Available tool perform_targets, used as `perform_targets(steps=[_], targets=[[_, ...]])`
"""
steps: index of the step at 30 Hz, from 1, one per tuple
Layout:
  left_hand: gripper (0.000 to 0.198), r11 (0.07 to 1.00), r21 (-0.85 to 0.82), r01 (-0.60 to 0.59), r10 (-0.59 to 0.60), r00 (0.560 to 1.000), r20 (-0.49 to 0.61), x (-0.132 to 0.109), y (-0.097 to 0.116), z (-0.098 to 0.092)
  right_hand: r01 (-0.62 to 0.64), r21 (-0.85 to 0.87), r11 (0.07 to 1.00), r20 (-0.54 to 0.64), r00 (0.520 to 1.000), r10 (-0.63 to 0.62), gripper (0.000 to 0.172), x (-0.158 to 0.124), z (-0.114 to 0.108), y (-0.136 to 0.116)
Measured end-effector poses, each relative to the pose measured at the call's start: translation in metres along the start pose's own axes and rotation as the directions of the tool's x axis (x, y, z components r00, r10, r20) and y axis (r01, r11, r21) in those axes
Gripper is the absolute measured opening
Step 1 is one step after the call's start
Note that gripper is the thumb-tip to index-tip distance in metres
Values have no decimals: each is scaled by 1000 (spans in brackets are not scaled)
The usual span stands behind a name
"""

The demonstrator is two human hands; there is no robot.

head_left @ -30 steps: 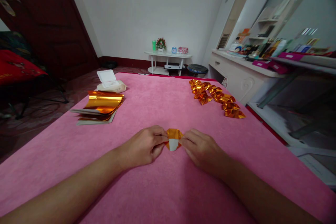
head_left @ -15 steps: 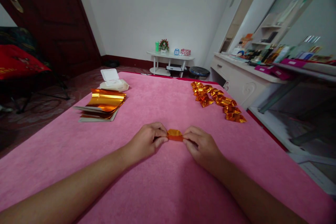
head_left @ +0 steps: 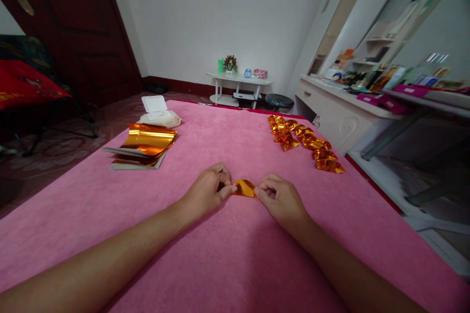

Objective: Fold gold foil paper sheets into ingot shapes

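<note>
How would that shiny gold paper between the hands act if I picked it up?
The gold foil paper is probably light, since it looks smaller than the left hand pinching one end. It likely bends easily, as its top edge curves. Its shine suggests a smooth, perhaps slippery surface.

The person's left hand (head_left: 210,187) and right hand (head_left: 282,200) are bare, as are both forearms (head_left: 121,249), which taper toward narrower wrists (head_left: 180,214).

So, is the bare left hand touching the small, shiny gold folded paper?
Touching. The head view shows the left hand pinching the shiny gold folded paper at its left end.
</note>
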State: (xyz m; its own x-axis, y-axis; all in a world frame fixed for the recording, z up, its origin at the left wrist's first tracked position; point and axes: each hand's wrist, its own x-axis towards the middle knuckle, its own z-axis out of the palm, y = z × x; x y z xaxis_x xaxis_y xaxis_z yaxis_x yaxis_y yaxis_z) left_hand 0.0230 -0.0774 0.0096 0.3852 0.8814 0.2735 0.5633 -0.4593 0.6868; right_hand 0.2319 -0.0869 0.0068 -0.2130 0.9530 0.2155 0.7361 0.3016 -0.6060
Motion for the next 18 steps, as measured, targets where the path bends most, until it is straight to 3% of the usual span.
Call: perform_targets(steps=[9, 14, 18], targets=[[18, 979, 185, 86, -94, 995, 35, 5, -1, -4, -42, -141, 989, -17, 999, 40, 15, 0, 1, -5], [15, 979, 201, 42, -46, 999, 16, 3, -6, -4, -66, -163, 984, -32, 998, 61, 3, 1, 3, -3], [18, 986, 164, -23, 24, 1000, 0, 2, -10, -3, -70, -142, 987, -9, 998, 70, 15, 2, 1, -8]])
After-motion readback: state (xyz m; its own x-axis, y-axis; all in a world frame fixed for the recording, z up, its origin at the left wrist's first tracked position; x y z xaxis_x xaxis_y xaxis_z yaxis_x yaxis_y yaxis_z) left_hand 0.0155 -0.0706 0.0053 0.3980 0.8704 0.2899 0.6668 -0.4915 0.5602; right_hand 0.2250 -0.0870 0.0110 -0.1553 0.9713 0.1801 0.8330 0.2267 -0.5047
